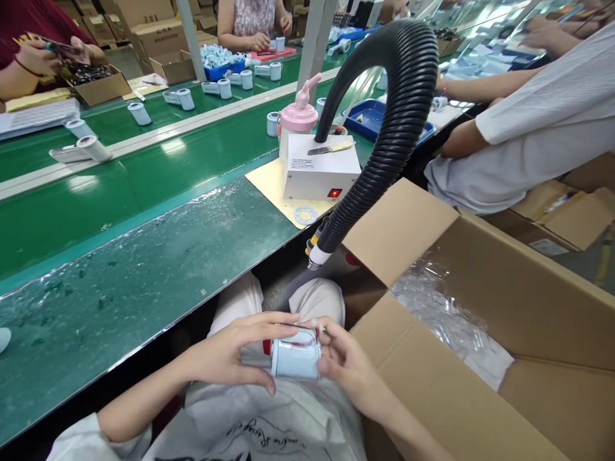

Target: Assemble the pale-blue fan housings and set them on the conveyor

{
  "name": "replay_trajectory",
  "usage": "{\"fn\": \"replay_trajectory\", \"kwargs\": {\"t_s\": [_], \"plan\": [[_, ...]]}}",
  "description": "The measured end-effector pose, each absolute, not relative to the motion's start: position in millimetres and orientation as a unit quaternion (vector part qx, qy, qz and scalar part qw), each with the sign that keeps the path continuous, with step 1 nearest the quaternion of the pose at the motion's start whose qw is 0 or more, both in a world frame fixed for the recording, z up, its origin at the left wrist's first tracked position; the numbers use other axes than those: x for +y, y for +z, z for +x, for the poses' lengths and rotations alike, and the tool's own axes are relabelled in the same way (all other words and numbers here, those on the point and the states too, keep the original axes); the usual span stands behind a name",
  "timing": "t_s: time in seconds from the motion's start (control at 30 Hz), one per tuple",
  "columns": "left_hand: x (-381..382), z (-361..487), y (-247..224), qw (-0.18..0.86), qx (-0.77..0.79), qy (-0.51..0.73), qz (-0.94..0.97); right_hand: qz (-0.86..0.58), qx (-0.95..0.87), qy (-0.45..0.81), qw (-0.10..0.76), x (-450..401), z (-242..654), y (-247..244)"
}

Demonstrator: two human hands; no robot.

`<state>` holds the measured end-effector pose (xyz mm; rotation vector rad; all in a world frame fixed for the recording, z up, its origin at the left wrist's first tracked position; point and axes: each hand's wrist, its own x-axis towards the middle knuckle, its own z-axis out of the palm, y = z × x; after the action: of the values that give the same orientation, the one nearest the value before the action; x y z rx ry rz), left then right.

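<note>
A light blue cylindrical part (296, 358) with a clear cover over it is held above my lap. My right hand (343, 358) grips its right end between thumb and fingers. On its left side my left hand (252, 352) has the fingers stretched over the top and the thumb apart below, around the part's left end. A black ribbed hose (408, 96) arches from a white box (321, 168) with a lit red switch, and its nozzle (318, 255) hangs at the bench edge above my knees.
An open cardboard box (432, 365) with clear plastic pieces stands at the right. The green bench (144, 256) lies ahead and left, beside a conveyor (192, 153) with several light blue parts. A pink-lidded bottle (298, 118) stands behind the white box. Other people work across the conveyor and at the right.
</note>
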<state>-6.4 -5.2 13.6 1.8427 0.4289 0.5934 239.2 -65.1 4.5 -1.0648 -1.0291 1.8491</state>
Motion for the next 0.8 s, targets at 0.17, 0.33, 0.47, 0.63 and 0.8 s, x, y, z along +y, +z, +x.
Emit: {"fn": "replay_trajectory", "kwargs": {"t_s": [0.17,0.33,0.47,0.63,0.8], "plan": [[-9.3,-0.3,14.7,0.571,0.244,0.207,0.756,-0.426,-0.336,0.779,0.314,-61.0,232.8,-0.9],[-9.2,-0.8,8.7,0.604,0.331,0.201,0.697,-0.458,-0.404,0.718,0.334,-56.4,243.4,-14.7],[46.5,-24.8,36.1,0.505,0.437,0.208,0.714,-0.625,-0.424,0.481,0.446,-35.2,305.7,-39.9],[204.9,-65.3,68.0,0.092,0.6,0.172,0.776,-0.764,-0.309,0.351,0.446,-17.7,433.8,-64.5],[316.7,-80.5,56.6,0.012,0.716,0.069,0.695,-0.847,-0.224,0.315,0.365,-21.8,500.7,-89.2]]}}
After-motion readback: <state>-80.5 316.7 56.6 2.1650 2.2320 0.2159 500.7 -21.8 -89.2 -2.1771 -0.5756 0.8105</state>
